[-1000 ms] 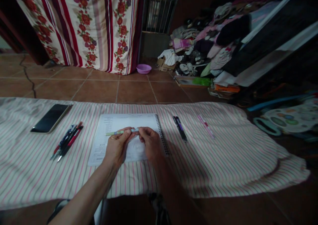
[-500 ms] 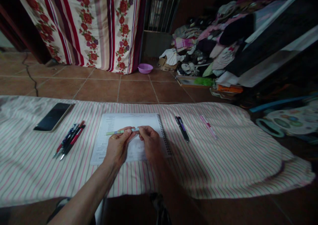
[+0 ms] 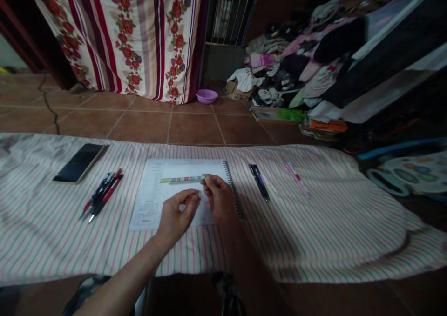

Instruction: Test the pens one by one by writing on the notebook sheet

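Note:
Above the open spiral notebook (image 3: 148, 192), my right hand (image 3: 218, 192) pinches one end of a slim, pale green patterned pen (image 3: 182, 179). The pen lies roughly level and points left, its free end over the page. My left hand (image 3: 179, 209) is just below it, apart from the pen, thumb and forefinger curled so that their tips nearly meet. Nothing shows between those fingertips. Two dark pens (image 3: 259, 183) lie to the right of the notebook, and a pink and white pen (image 3: 297, 181) is farther right. Several pens (image 3: 103, 195) lie bunched at the left.
A striped cloth (image 3: 331, 213) covers the low surface under everything. At its left rear rests a phone (image 3: 80, 163). Beyond are a tiled floor (image 3: 139, 125), a purple basin (image 3: 207, 96), a flowered curtain (image 3: 146, 36) and heaped clothes (image 3: 293, 60).
My left hand has let go of the pen and dropped slightly below it. My right hand keeps its end and has shifted a little right. The view has turned slightly.

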